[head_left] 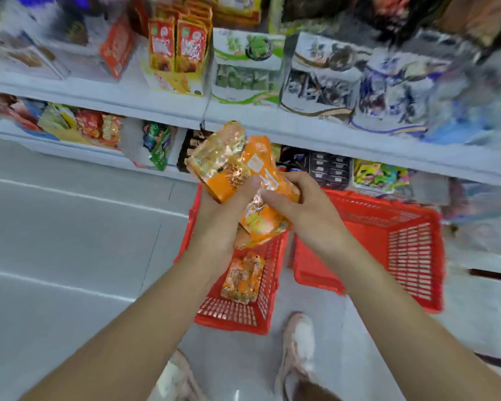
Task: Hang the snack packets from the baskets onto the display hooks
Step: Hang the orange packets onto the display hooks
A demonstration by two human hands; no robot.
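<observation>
Both of my hands hold a bunch of orange snack packets (237, 166) above the left red basket (263, 302). My left hand (214, 209) grips the bunch from below on the left side. My right hand (298, 204) pinches a packet (262, 219) at the lower right of the bunch. One more orange packet (242, 280) lies inside the left basket. The right red basket (411, 250) stands beside it, and I see nothing in it. No display hooks are plainly visible; the picture is blurred.
White shelves (301, 131) with boxed and bagged snacks run across the top, right behind the baskets. Grey floor (70, 241) with white lines spreads to the left. My two shoes (298, 348) stand just in front of the baskets.
</observation>
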